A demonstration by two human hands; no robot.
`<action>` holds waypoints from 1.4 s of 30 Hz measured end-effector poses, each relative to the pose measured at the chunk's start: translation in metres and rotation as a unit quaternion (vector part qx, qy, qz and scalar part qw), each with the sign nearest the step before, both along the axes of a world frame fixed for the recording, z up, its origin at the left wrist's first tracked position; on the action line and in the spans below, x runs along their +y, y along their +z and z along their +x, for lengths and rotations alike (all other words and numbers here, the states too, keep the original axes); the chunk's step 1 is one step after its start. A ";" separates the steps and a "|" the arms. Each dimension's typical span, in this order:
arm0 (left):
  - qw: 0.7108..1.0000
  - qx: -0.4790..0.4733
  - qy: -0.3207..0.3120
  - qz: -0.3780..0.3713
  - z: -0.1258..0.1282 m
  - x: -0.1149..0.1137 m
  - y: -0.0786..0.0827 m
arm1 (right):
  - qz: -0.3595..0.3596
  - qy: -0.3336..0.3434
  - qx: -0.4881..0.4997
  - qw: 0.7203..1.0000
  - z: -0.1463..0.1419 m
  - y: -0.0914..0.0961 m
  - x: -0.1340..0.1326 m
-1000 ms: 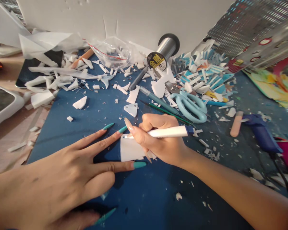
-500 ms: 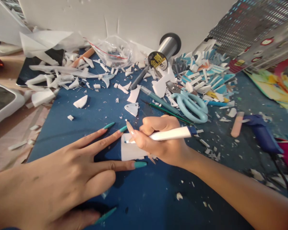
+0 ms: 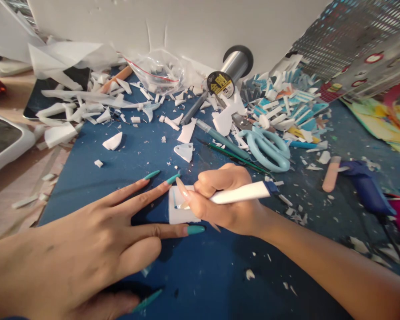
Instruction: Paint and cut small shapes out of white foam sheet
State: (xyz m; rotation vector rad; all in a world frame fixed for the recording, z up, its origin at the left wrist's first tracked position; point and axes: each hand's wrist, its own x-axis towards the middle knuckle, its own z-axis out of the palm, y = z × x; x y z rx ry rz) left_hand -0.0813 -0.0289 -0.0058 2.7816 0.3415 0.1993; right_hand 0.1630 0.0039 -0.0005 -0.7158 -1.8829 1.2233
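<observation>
A small white foam square (image 3: 179,214) lies on the blue cutting mat (image 3: 200,275). My left hand (image 3: 96,249) rests flat on the mat with fingers spread; its teal nail tips touch the square's top and bottom left edges. My right hand (image 3: 224,200) is closed round a white craft knife (image 3: 242,193) with a dark blue end cap. The knife's tip sits on the upper part of the square, where a slot shows the blue mat beneath.
White foam offcuts (image 3: 113,141) litter the mat's far side. Light blue scissors (image 3: 266,146), a grey pen (image 3: 220,138), a wire spool (image 3: 228,73), a plastic bag (image 3: 156,71) and striped scraps (image 3: 286,111) lie behind. A blue glue gun (image 3: 366,186) is at right.
My right hand with the knife has slid down and toward me across the square, and a cut-out slot now shows in it. My left hand has stayed put.
</observation>
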 end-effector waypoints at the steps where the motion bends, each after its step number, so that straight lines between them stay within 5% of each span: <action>1: 1.000 0.002 0.002 -0.001 0.000 0.000 0.000 | 0.003 0.001 0.000 1.000 0.000 0.000 0.000; 21: 1.000 -0.015 0.007 0.010 0.003 0.000 0.002 | -0.017 0.037 -0.010 0.999 0.003 -0.002 -0.003; 28: 0.999 -0.024 0.017 -0.018 -0.001 0.001 0.000 | -0.031 -0.095 0.029 0.995 0.004 -0.003 -0.007; 42: 0.998 -0.022 0.030 -0.045 0.002 -0.005 0.000 | 0.006 -0.079 -0.012 0.997 0.003 -0.008 -0.001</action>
